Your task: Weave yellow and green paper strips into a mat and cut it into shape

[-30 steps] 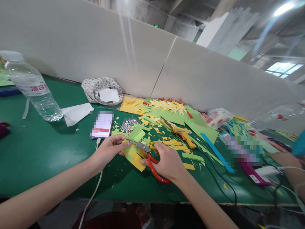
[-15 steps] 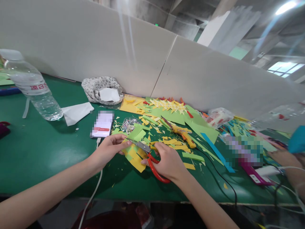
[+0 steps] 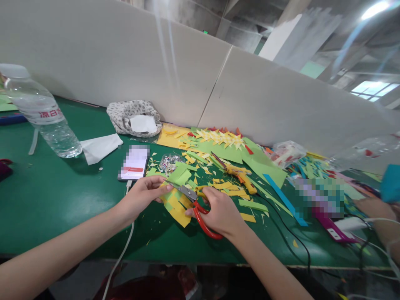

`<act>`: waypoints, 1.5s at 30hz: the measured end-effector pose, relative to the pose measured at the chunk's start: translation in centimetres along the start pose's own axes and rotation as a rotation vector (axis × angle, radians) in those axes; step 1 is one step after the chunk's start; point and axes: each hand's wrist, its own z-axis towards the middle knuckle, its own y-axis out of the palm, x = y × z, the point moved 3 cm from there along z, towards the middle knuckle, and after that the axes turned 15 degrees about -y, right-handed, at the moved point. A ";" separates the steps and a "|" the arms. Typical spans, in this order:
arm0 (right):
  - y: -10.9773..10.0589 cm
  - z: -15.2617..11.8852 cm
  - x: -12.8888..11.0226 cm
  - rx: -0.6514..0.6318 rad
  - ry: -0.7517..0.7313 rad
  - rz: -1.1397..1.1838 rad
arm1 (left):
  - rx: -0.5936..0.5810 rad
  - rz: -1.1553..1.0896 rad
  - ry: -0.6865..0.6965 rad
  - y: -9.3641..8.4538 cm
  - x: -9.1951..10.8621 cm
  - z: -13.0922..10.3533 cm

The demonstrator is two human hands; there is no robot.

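Note:
In the head view, my left hand (image 3: 145,195) pinches a woven green and yellow paper piece (image 3: 178,211) by its left edge. My right hand (image 3: 218,208) is closed around the handles of red-handled scissors (image 3: 204,225). Their metal blades point left and lie across the upper part of the woven paper, close to my left fingertips. Green strips stick out at the top of the piece, and a yellow end hangs toward the table. Paper scraps (image 3: 229,186) lie behind and to the right of my right hand.
A phone (image 3: 134,163) with a white cable is left of the paper, and a water bottle (image 3: 46,114) stands farther left. A yellow glue gun (image 3: 243,177) with a black cord lies to the right. Another person's hand (image 3: 376,208) is at the far right.
The woven paper's lower end has shifted very slightly. My hands and the scissors hold nearly the same place. At the far right, the other person's hand has moved a little.

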 end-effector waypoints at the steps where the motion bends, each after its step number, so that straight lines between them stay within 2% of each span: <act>1: 0.0 0.0 0.0 -0.003 0.002 0.003 | -0.006 0.000 0.001 0.0 0.0 0.0; 16: 0.3 0.2 0.0 0.022 0.009 -0.001 | 0.034 0.011 -0.039 0.0 0.2 -0.1; 21: 0.1 0.3 0.8 0.043 0.010 0.012 | 0.060 0.010 -0.053 0.0 0.3 -0.2; 24: -0.2 0.4 1.9 0.057 0.072 0.035 | 0.082 0.006 -0.073 -0.1 0.2 -0.2; 29: -0.5 0.4 3.6 0.040 0.306 0.077 | 0.107 -0.007 -0.140 -0.3 -0.3 0.2; 34: -1.1 0.3 4.1 0.044 0.416 -0.092 | 0.073 0.022 -0.139 -0.5 -0.8 0.4; 41: -1.5 0.2 4.8 0.124 0.351 -0.087 | 0.138 0.098 -0.056 -0.9 -0.6 0.5; 45: -1.8 0.2 4.6 0.105 0.309 0.044 | 0.143 0.050 -0.063 -0.9 -0.6 0.6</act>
